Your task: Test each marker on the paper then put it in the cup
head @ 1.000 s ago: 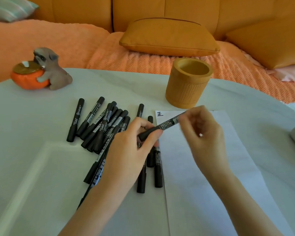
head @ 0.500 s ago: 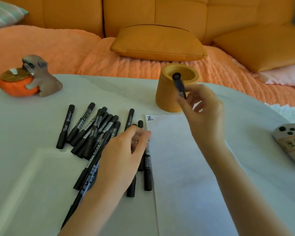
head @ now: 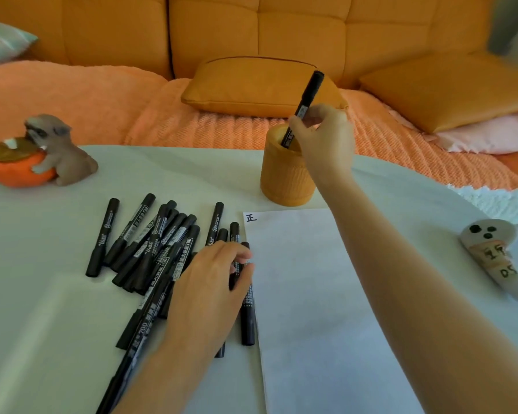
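Over the ribbed ochre cup [head: 284, 180], just beyond the white paper sheet's [head: 311, 294] far edge, the right hand [head: 323, 138] pinches a slim black marker [head: 307, 97] mid-barrel. Its long axis is steep, lower end inside the rim, top leaning away rightward, so a release should drop it in. The left hand [head: 210, 282] lies on the heap of loose black markers [head: 150, 243] at the paper's left edge, fingers bent; whether it grips one is unclear.

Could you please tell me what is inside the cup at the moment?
The lower end of one black marker sits in the cup, held tilted by the right hand. The cup's floor is hidden by its wall and the hand.
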{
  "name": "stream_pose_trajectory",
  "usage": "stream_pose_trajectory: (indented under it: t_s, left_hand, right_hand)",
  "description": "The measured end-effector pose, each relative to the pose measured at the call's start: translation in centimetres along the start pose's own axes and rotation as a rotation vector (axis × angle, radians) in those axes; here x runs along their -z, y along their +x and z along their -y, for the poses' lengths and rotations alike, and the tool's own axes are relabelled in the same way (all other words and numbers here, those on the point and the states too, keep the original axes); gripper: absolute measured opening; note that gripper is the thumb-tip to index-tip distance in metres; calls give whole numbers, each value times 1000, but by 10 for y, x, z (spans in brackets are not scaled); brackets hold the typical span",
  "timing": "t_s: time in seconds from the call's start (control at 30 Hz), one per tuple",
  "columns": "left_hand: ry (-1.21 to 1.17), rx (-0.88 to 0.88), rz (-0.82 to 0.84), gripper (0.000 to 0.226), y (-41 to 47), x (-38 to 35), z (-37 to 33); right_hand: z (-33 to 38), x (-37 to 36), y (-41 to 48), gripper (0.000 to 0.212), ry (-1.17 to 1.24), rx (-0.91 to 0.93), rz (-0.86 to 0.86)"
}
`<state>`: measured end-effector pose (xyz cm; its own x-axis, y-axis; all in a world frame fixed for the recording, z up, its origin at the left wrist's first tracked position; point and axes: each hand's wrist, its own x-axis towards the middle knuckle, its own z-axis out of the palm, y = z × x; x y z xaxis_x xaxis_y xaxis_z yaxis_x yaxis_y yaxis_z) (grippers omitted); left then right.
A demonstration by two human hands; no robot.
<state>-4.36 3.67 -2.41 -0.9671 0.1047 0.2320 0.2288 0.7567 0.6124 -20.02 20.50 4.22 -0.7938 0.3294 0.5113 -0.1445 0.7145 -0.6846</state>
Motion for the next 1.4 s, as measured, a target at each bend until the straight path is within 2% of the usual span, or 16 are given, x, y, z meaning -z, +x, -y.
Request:
stream_pose_trajectory:
  t_s: [0.1, 0.23, 0.33, 0.43, 0.47, 0.53, 0.67, 0.8, 1.0, 1.1, 1.2, 1.4]
  left_hand:
    - [-6, -7, -3, 10, 0, -1, 2]
    - [-28, -15, -1, 11, 0, -2, 4]
    - [-59, -18, -14, 11, 0, -1, 5]
    - [-79, -6, -41, 11, 0, 2, 4]
    - [-80, -2, -50, 11, 0, 2, 5]
    - [-63, -5, -65, 13, -1, 3, 5]
    - [-18, -14, -81, 15, -1, 5, 6]
    - [10, -24, -91, 16, -1, 6, 5]
    - [39, -39, -76, 18, -2, 6, 4]
    - [46, -47, -69, 20, -2, 5, 6]
    - [38, -48, -67, 19, -1, 2, 8]
    - [-20, -32, -65, 14, 1, 0, 6]
  right_hand:
    - [-7, -8, 5, 17, -195, 8, 103]
    - [-4, -10, 5, 29, -397, 24, 263]
    - [2, -3, -4, 30, -397, 101, 169]
    - [6, 10, -35, 23, -219, 145, 60]
    - [8, 16, -51, 21, -161, 109, 100]
    - [11, 26, -86, 17, -110, 7, 288]
    - [16, 36, -143, 23, -181, -169, 673]
    - [23, 35, -164, 33, -242, -245, 822]
    - [26, 39, -164, 32, -237, -263, 868]
    - [27, 36, -166, 22, -241, -265, 835]
    - [26, 30, -169, 38, -245, -241, 813]
    - [17, 41, -154, 35, 87, -458, 758]
